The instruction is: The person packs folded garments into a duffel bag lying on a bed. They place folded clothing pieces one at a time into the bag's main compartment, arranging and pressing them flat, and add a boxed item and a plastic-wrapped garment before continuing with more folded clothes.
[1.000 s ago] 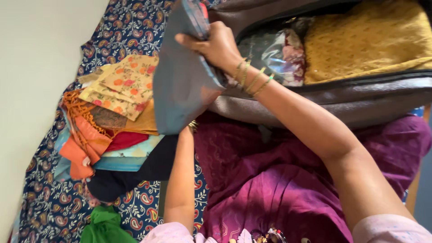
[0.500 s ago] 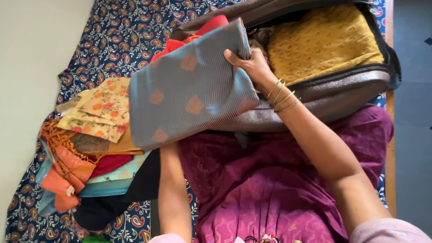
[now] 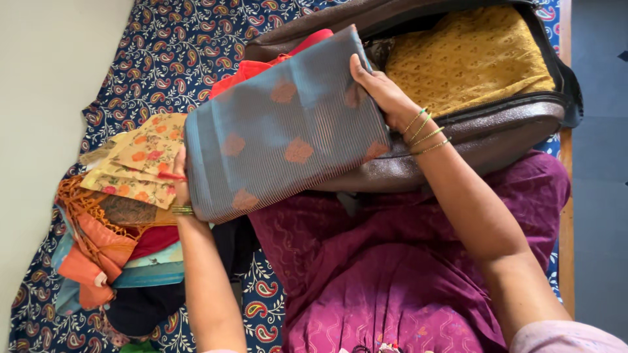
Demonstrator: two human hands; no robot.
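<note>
Both hands grasp folded grey fabric [image 3: 284, 127]: right hand [image 3: 379, 91] top edge, left hand [image 3: 179, 183] mostly hidden behind.

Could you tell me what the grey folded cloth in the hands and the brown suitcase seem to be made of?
The grey folded cloth looks like woven silk or a silk blend: fine ribbed lines, a soft sheen, woven orange motifs. The brown suitcase seems to be faux leather or coated fabric, judging by its pebbled, slightly glossy skin.

Plain off-white wall [image 3: 46, 78] at left; navy paisley bedsheet [image 3: 163, 59] over the bed; wooden edge [image 3: 566, 216] and possibly grey floor [image 3: 598, 196] at right, evenly lit.
</note>
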